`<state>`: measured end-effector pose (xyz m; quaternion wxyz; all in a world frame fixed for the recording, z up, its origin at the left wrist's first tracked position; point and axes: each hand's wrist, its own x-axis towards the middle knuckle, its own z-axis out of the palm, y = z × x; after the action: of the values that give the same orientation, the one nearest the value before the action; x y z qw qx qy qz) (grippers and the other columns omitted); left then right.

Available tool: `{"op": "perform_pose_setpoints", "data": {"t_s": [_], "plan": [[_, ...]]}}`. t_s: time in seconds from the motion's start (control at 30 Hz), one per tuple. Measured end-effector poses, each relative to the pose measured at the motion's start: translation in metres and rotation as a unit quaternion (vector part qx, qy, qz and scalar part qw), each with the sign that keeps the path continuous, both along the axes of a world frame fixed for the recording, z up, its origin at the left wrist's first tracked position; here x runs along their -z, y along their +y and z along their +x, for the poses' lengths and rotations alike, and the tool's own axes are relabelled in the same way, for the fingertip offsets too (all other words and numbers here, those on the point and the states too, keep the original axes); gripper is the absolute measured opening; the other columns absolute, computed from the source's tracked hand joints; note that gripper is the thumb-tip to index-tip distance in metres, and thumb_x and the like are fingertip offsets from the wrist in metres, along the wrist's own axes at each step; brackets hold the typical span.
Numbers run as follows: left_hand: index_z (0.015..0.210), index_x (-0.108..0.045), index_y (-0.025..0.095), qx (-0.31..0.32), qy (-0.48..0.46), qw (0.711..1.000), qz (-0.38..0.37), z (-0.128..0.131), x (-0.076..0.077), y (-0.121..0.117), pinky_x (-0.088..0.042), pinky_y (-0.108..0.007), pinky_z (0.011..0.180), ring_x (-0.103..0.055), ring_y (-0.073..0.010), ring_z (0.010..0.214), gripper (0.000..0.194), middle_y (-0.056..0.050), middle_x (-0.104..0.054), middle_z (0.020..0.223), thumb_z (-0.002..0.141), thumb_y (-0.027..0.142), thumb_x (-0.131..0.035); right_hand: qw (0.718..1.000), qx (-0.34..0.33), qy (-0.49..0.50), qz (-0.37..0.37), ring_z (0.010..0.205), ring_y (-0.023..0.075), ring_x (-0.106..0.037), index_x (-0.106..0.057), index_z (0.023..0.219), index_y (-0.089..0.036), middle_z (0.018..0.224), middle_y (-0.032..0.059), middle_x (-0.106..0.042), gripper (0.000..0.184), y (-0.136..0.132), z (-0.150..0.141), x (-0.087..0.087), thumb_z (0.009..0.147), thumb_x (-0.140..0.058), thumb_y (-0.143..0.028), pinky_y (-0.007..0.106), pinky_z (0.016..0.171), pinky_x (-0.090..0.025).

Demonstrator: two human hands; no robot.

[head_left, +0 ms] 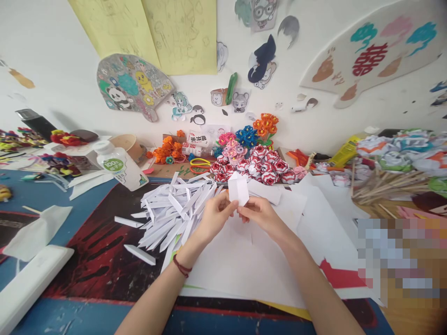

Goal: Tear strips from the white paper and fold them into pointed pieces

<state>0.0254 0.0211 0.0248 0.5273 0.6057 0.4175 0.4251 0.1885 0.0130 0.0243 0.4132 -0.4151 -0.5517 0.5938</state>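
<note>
Both hands meet over the white paper sheets (240, 260) at the middle of the table. Between my fingertips stands a small piece of white paper (238, 187), creased down its length, with a pointed lower end. My left hand (217, 211) pinches its lower left edge. My right hand (260, 211) pinches near the lower right corner, its fingers curled under. Left of my left hand lies a heap of narrow folded white paper strips (171, 209), with a few strips loose on the dark mat (101, 246).
A white bottle (122, 165) leans at the back left. Red-and-white paper flowers (265, 165) and orange flowers (171, 149) line the wall. Wooden sticks (387, 179) lie at the right. A long white object (35, 284) rests at the front left.
</note>
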Motion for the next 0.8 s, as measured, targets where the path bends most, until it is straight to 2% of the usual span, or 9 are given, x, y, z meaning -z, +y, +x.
{"op": "perform_pose_setpoints", "data": {"t_s": [0.3, 0.43, 0.57, 0.7, 0.8], "plan": [[0.082, -0.056, 0.013, 0.054, -0.020, 0.998, -0.025, 0.000, -0.013, -0.003, -0.035, -0.020, 0.050, -0.049, -0.0089, 0.057, 0.026, 0.000, -0.055, 0.063, 0.083, 0.039, -0.059, 1.000, 0.029, 0.008, -0.005, 0.056, 0.0116, -0.052, -0.066, 0.078, -0.012, 0.066, 0.0026, -0.061, 0.016, 0.001, 0.001, -0.001, 0.077, -0.064, -0.028, 0.026, 0.054, -0.043], [0.090, -0.057, 0.013, 0.067, 0.002, 0.998, -0.020, 0.000, -0.011, -0.002, -0.038, -0.021, 0.053, -0.052, -0.0100, 0.060, 0.023, -0.001, -0.057, 0.068, 0.084, 0.035, -0.056, 0.999, 0.036, -0.001, -0.014, 0.054, 0.0116, -0.052, -0.066, 0.075, -0.012, 0.061, 0.0014, -0.059, 0.015, 0.001, 0.000, -0.001, 0.075, -0.064, -0.027, 0.025, 0.052, -0.042], [0.092, -0.059, 0.014, 0.038, 0.079, 0.996, 0.026, 0.000, -0.001, 0.001, -0.040, -0.023, 0.055, -0.053, -0.0112, 0.058, 0.017, -0.001, -0.058, 0.065, 0.084, 0.027, -0.053, 0.998, 0.049, -0.027, -0.031, 0.052, 0.0112, -0.052, -0.066, 0.072, -0.013, 0.059, 0.0008, -0.059, 0.013, 0.001, -0.002, -0.001, 0.072, -0.063, -0.025, 0.024, 0.050, -0.041], [0.081, -0.058, 0.016, -0.005, 0.167, 0.983, 0.072, 0.001, 0.003, 0.001, -0.037, -0.023, 0.053, -0.050, -0.0106, 0.053, 0.008, 0.001, -0.057, 0.060, 0.082, 0.021, -0.053, 0.995, 0.073, -0.070, -0.027, 0.050, 0.0115, -0.052, -0.065, 0.070, -0.013, 0.058, 0.0007, -0.059, 0.012, 0.003, -0.004, 0.004, 0.070, -0.062, -0.024, 0.024, 0.048, -0.040], [0.075, -0.055, 0.016, -0.018, 0.184, 0.979, 0.089, 0.001, 0.003, 0.001, -0.035, -0.022, 0.052, -0.049, -0.0097, 0.053, 0.007, 0.002, -0.056, 0.060, 0.081, 0.020, -0.054, 0.993, 0.081, -0.087, -0.024, 0.048, 0.0111, -0.052, -0.064, 0.067, -0.013, 0.055, -0.0002, -0.057, 0.012, 0.004, -0.004, 0.008, 0.070, -0.062, -0.024, 0.024, 0.047, -0.039]]}}
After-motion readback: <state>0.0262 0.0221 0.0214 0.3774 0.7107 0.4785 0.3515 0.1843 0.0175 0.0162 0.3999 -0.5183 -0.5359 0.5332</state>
